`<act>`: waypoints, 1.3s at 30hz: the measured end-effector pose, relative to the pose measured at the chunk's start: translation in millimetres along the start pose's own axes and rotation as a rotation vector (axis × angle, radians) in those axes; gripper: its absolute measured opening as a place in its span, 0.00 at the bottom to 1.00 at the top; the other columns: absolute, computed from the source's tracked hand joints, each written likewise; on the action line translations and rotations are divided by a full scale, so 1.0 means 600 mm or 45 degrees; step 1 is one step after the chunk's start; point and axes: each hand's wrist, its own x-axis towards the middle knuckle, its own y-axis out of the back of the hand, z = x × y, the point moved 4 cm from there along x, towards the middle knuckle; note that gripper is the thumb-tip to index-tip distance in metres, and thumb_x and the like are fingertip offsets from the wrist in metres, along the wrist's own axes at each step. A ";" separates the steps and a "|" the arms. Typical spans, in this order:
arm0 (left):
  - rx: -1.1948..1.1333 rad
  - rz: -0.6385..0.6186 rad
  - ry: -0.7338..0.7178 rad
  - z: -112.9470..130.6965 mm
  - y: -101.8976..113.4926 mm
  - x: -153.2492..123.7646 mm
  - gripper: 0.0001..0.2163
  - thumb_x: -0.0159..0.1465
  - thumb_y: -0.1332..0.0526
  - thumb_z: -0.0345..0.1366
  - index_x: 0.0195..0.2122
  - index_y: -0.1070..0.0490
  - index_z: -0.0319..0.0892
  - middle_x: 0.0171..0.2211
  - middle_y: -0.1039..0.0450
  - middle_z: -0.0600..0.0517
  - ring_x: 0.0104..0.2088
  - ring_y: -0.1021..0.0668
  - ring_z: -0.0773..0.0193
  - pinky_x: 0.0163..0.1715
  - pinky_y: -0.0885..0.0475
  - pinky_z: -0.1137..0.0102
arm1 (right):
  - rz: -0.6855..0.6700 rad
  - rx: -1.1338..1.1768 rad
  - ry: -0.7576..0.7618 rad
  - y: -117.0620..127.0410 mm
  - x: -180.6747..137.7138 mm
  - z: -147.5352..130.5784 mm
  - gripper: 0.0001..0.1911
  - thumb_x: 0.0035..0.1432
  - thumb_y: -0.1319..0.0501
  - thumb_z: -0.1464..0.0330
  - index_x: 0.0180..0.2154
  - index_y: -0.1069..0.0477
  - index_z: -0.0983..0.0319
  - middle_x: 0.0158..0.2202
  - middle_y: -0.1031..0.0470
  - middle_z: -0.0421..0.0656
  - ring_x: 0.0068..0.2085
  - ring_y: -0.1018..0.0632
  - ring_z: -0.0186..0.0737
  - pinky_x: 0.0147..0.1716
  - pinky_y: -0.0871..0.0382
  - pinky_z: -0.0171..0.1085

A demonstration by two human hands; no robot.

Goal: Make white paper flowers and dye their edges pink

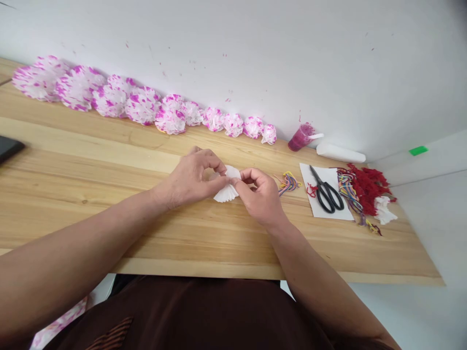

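Between my two hands is a small piece of white pleated paper (226,194), fanned out at its upper and lower edges. My left hand (195,177) pinches it from the left with thumb and fingers. From the right, my right hand (260,194) grips its middle, thumb and forefinger pressed together close to the left thumb. The paper is held just over the wooden table (153,238). Right beside my right hand lies a small bundle of coloured yarn (289,183), partly hidden by the hand. My fingers cover the paper's middle.
Pink-dyed white paper pompoms (142,104) line the wall. Farther right stand a cup of magenta liquid (302,136) and a white roll (341,152). Black scissors (326,192) lie on white paper (313,210), beside yarn strands (348,187) and a red heap (368,187). A dark object (9,148) lies left.
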 end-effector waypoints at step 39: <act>-0.049 0.028 -0.043 -0.001 0.008 0.002 0.07 0.59 0.36 0.42 0.32 0.25 0.45 0.42 0.22 0.49 0.48 0.24 0.52 0.57 0.33 0.56 | -0.034 0.286 -0.145 -0.001 0.011 0.017 0.11 0.51 0.30 0.61 0.29 0.29 0.59 0.27 0.25 0.37 0.27 0.25 0.33 0.23 0.25 0.32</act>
